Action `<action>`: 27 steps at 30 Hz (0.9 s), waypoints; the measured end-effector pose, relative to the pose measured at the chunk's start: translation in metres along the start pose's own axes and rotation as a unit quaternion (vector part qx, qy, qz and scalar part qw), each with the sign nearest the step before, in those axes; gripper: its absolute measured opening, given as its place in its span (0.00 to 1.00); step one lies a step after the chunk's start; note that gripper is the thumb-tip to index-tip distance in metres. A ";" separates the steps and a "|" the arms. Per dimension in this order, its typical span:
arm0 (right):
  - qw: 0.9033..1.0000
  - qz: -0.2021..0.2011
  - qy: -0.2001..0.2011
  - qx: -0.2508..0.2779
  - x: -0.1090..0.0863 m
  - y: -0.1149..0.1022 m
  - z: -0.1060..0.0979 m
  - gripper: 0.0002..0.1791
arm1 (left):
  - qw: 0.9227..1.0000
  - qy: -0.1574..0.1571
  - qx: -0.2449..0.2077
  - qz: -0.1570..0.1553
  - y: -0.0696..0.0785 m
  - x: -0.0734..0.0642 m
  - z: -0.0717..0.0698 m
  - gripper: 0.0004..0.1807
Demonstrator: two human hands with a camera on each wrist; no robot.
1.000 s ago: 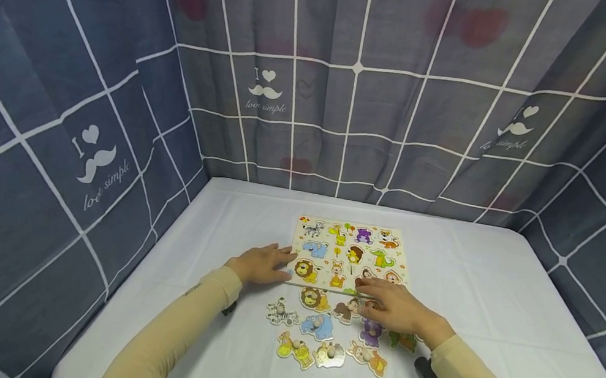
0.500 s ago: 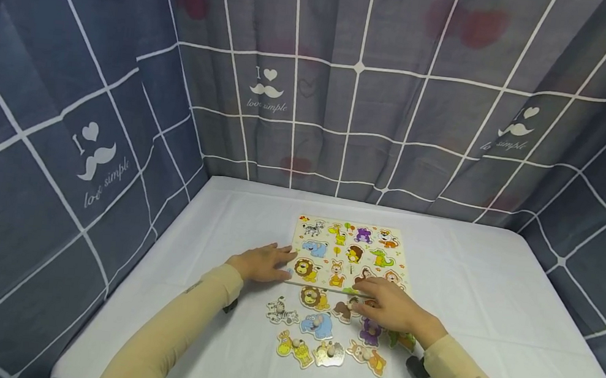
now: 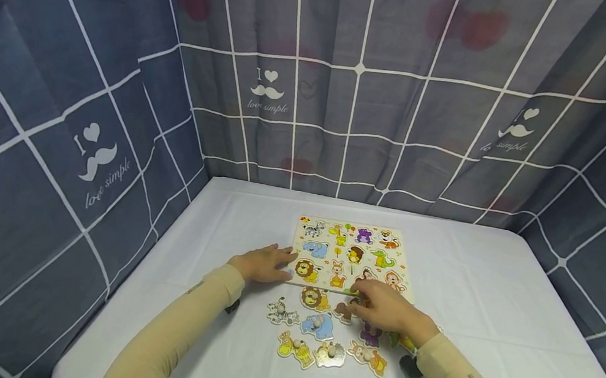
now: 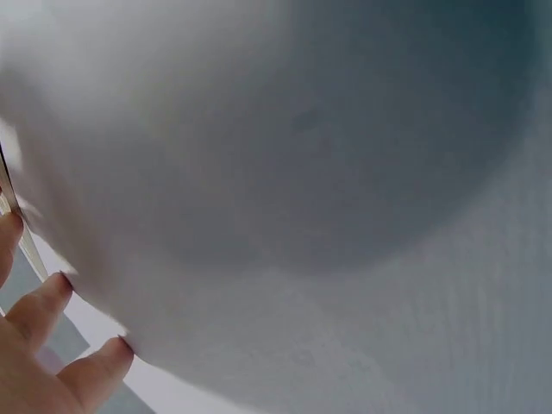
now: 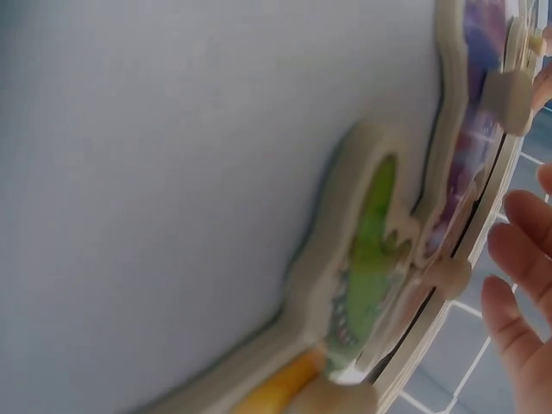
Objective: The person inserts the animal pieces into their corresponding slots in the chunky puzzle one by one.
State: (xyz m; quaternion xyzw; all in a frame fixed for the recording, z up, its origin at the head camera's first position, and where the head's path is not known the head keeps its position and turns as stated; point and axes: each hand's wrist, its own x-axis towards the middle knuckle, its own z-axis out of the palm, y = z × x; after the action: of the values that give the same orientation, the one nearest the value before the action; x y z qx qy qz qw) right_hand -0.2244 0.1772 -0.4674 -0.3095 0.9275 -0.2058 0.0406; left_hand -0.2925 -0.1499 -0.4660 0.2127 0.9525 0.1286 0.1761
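Observation:
A wooden animal puzzle board [image 3: 326, 234] lies on the table, with printed pictures such as a zebra, an elephant and a lion. My left hand [image 3: 262, 263] rests at its left edge, fingers spread; the left wrist view shows several fingertips [image 4: 112, 354] beside the edge. Over the board's lower right corner and the loose pieces below it hovers my right hand [image 3: 387, 309], thumb and fingers apart. The monkey piece [image 3: 343, 312] lies by its thumb. Partly under that hand are the purple piece [image 3: 370, 336] and the crocodile piece [image 5: 366, 259].
Loose knobbed pieces lie in front of the board: a lion [image 3: 314, 299], a zebra [image 3: 282, 313], an elephant [image 3: 317, 326], a giraffe [image 3: 295, 349], a hedgehog-like piece [image 3: 330, 354] and a kangaroo [image 3: 368, 359]. A checked curtain [image 3: 323, 105] encloses the white table [image 3: 208, 351].
My right hand has shifted slightly left and toward me, uncovering more of the board's lower right corner. The left hand and the board stay where they were.

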 end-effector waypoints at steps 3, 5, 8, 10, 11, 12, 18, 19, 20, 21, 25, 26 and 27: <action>1.000 -0.002 -0.008 0.026 0.003 -0.003 0.001 0.15 | 1.000 -0.001 -0.001 0.003 0.000 0.000 0.000 0.37; 0.999 -0.006 -0.015 0.043 0.005 -0.005 0.002 0.12 | 1.000 -0.003 -0.001 0.006 0.000 0.000 0.000 0.37; 0.998 -0.009 -0.021 0.052 0.007 -0.006 0.004 0.10 | 1.000 -0.005 0.000 0.006 0.001 0.001 0.000 0.37; 0.999 -0.010 -0.020 0.048 0.008 -0.005 0.005 0.10 | 1.000 -0.006 0.001 0.004 0.000 0.000 0.000 0.37; 0.999 -0.010 -0.018 0.043 0.009 -0.005 0.005 0.10 | 1.000 -0.005 0.002 0.004 0.000 0.000 0.000 0.37; 0.999 -0.009 -0.017 0.041 0.009 -0.005 0.006 0.11 | 1.000 -0.006 0.002 0.004 0.000 0.000 0.000 0.37; 0.999 0.001 -0.025 0.042 0.012 -0.006 0.009 0.08 | 1.000 -0.007 0.000 0.002 0.000 -0.001 -0.001 0.37; 0.999 0.002 -0.027 0.044 0.013 -0.006 0.010 0.09 | 1.000 -0.008 0.000 0.000 0.000 -0.001 -0.001 0.37; 0.999 0.004 -0.029 0.046 0.013 -0.007 0.010 0.09 | 1.000 -0.008 0.001 -0.001 0.001 -0.001 -0.001 0.37; 0.998 0.006 -0.031 0.047 0.014 -0.007 0.010 0.09 | 1.000 -0.008 0.000 -0.001 0.001 -0.001 -0.002 0.37; 0.997 0.018 -0.043 0.060 0.014 -0.007 0.011 0.11 | 1.000 -0.009 0.000 0.002 0.002 -0.001 -0.002 0.37; 0.997 0.019 -0.044 0.062 0.014 -0.007 0.010 0.11 | 1.000 -0.008 -0.001 0.003 0.002 -0.001 -0.002 0.37; 0.997 0.019 -0.046 0.063 0.014 -0.007 0.010 0.10 | 1.000 -0.009 -0.001 0.003 0.003 -0.001 -0.003 0.37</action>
State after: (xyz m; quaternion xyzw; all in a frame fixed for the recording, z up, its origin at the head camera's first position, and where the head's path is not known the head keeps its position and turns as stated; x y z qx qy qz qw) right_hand -0.2294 0.1603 -0.4730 -0.2977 0.9155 -0.2489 0.1065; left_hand -0.2919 -0.1484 -0.4626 0.2163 0.9502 0.1279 0.1844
